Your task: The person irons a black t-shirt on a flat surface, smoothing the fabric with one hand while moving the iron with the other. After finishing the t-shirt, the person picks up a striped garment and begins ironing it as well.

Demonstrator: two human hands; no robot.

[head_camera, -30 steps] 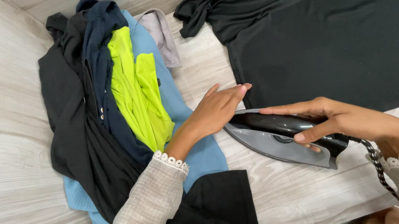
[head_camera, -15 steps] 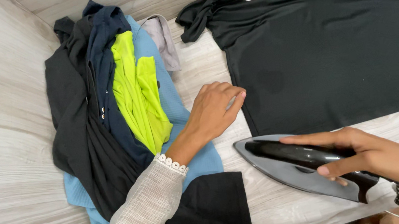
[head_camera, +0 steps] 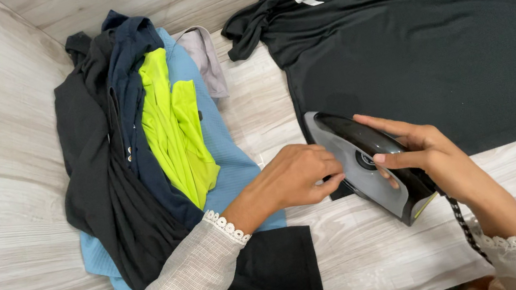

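iron (head_camera: 363, 164) under right hand (head_camera: 425, 153), beside left hand (head_camera: 299, 176)

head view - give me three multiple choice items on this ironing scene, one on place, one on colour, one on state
1. Where does the iron sit?
A. on the black shirt's lower left corner
B. on the clothes pile
C. on bare table only

2. What colour is the brightest garment in the pile?
A. red
B. neon yellow-green
C. white

3. How is the right hand?
A. flat on the table
B. out of view
C. gripping the iron's handle

Answers: 1 A, its nose overlaps the black shirt; 2 B, the neon yellow-green garment tops the pile; 3 C, fingers wrap the handle while the left hand steadies the hem.
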